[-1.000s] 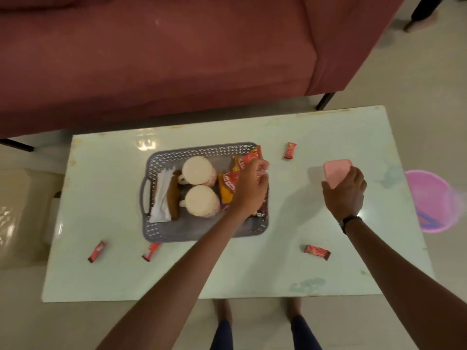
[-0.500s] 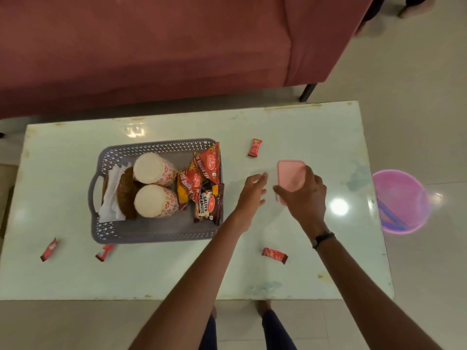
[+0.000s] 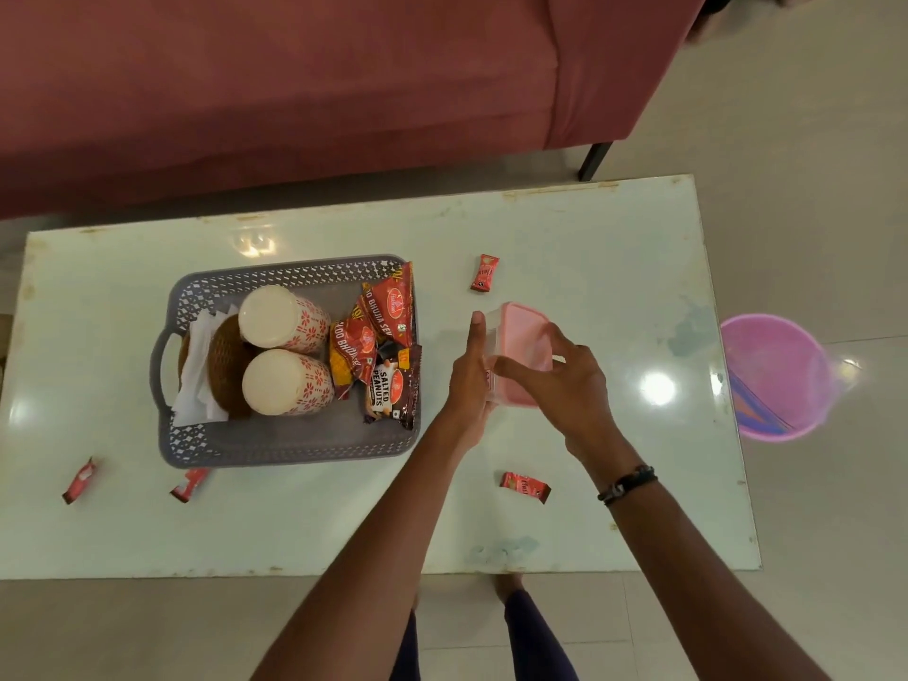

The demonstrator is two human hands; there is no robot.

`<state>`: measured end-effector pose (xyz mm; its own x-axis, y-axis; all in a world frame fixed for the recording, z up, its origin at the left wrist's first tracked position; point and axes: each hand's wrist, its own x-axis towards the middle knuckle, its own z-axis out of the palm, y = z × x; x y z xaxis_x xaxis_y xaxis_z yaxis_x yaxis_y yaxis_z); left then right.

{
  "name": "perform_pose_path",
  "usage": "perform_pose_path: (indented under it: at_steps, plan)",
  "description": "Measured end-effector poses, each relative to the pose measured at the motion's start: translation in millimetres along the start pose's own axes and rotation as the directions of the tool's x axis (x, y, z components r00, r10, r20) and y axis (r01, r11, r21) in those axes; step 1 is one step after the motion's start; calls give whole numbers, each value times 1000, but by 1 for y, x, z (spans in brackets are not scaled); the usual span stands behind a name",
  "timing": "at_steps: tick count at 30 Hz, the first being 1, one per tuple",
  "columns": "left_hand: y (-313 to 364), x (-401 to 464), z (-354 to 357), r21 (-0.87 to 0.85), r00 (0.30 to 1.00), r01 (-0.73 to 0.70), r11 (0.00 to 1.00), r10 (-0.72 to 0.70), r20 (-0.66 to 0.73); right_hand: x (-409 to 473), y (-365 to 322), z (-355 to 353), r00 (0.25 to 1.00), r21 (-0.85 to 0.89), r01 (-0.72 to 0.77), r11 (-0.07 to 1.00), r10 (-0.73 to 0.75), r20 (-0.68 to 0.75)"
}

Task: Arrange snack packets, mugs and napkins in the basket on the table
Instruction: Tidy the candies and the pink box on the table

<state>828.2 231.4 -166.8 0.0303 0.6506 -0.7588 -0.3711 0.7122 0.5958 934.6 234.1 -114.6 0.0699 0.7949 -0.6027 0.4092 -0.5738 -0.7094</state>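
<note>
Hands: right hand [image 3: 565, 380] grips pink box [image 3: 521, 346], left hand [image 3: 469, 371] flat against its side, above desk [image 3: 589, 287] | Basket [image 3: 295, 444]: mugs, napkins, packets inside | Risk: one-sided grip may let box tip; loose packets [image 3: 524, 486] remain outside.
</note>
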Motion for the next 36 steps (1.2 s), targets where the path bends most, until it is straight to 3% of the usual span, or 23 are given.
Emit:
perform_pose_path:
  at_steps: [4, 7, 11, 14, 17, 20, 26, 31, 36]
  plan:
    - [0, 6, -18, -52, 1000, 2, 999, -1, 18, 0, -1, -8, 983, 332, -126, 935, 73, 168]
    - [-1, 7, -26, -58, 999, -14, 998, 16, 36, 4, -3, -13, 969, 359, -120, 926, 31, 246]
    - [1, 12, -18, 59, 995, -37, 998, 43, -91, 11, 4, -19, 961, 364, -158, 918, 58, 272]
    - [12, 15, -12, 123, 989, 36, 992, -17, -149, 14, 14, -21, 951, 397, -197, 896, 77, 298]
    - [12, 16, -11, 319, 993, 69, 945, -33, -116, 20, 19, -19, 946, 412, -215, 885, 84, 314]
    - [5, 22, -16, 412, 980, 63, 909, 21, -196, 27, 27, -17, 939, 453, -253, 855, 105, 326]
    - [-3, 28, -27, 427, 941, 113, 897, 41, -337, 45, 49, -24, 971, 555, -239, 797, 180, 158]
    - [-9, 24, -26, 454, 958, 111, 884, 27, -286, 62, 68, -28, 984, 366, -130, 921, 166, -69]
    - [-12, 20, -25, 496, 969, 107, 862, 23, -248, 75, 85, -26, 959, 227, -150, 962, 198, -205]
